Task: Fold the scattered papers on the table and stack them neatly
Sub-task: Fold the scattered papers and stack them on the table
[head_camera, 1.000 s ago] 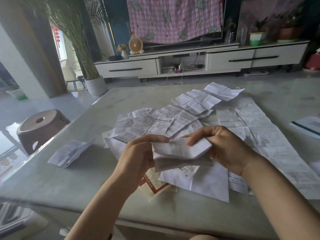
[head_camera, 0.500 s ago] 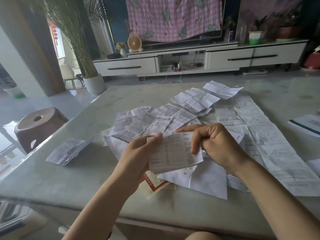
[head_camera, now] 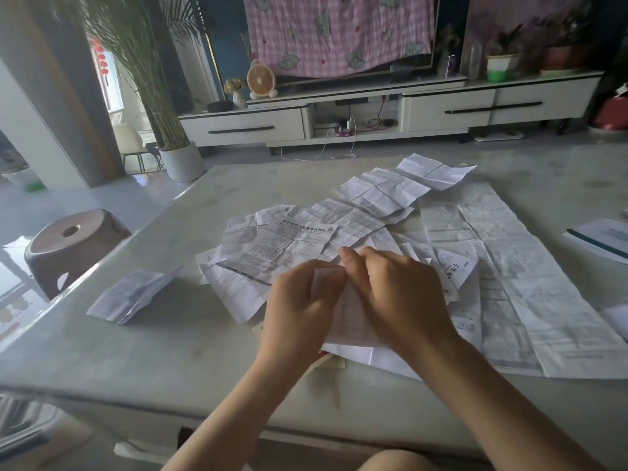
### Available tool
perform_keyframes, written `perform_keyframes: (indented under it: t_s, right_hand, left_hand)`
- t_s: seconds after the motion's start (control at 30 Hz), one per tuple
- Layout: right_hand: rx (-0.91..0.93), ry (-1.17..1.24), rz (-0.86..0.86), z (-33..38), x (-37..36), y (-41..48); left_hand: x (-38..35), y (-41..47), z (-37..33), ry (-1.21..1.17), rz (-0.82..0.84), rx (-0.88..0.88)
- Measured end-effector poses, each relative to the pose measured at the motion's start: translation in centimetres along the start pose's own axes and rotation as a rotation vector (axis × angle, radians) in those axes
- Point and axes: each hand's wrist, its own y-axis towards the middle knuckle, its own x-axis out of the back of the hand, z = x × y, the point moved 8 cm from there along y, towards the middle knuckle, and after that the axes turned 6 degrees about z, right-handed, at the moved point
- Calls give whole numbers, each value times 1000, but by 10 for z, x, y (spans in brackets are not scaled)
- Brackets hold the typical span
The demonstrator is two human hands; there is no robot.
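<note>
Both hands meet over a small printed paper point(head_camera: 346, 317) held just above the pile. My left hand point(head_camera: 299, 311) grips its left side with curled fingers. My right hand point(head_camera: 397, 294) covers its right half, fingers curled over the top edge, hiding most of the sheet. Under them lies a heap of several creased printed papers point(head_camera: 278, 246) spread across the table's middle. A long unfolded sheet point(head_camera: 530, 283) stretches along the right. One folded paper point(head_camera: 131, 294) lies apart on the left.
The pale marble table point(head_camera: 153, 348) ends close in front of me. A booklet point(head_camera: 601, 237) sits at the far right edge. A brown stool point(head_camera: 73, 246) stands off the left side; a TV cabinet point(head_camera: 373, 113) and potted plant point(head_camera: 181, 159) are beyond.
The held paper has gone from a wide sheet facing me to a narrower one. My hands have come closer together, the right moving left over the paper.
</note>
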Motion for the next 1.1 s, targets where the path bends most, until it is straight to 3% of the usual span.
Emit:
perform_keyframes:
  t_s: [0.13, 0.4, 0.53, 0.63, 0.8, 0.93, 1.1]
  right_hand:
    - [7, -3, -190, 0, -4, -5]
    - [-77, 60, -267, -4, -2, -8]
    - [-265, 157, -230, -21, 3, -5]
    - [-352, 436, -190, -30, -4, -4]
    - [-488, 689, -294, -51, -3, -6]
    - [-457, 666, -282, -54, 2, 1]
    - [-364, 575, -161, -58, 6, 14]
  left_hand:
    - [1, 1, 17, -100, -107, 180]
    - [12, -15, -21, 489, -396, -304]
    - [17, -26, -41, 455, -513, -425]
    - [19, -27, -50, 408, -541, -424]
    - [19, -27, -51, 257, -551, -349]
    - [15, -21, -38, 138, -506, -208]
    - [8, -16, -9, 26, -130, -14]
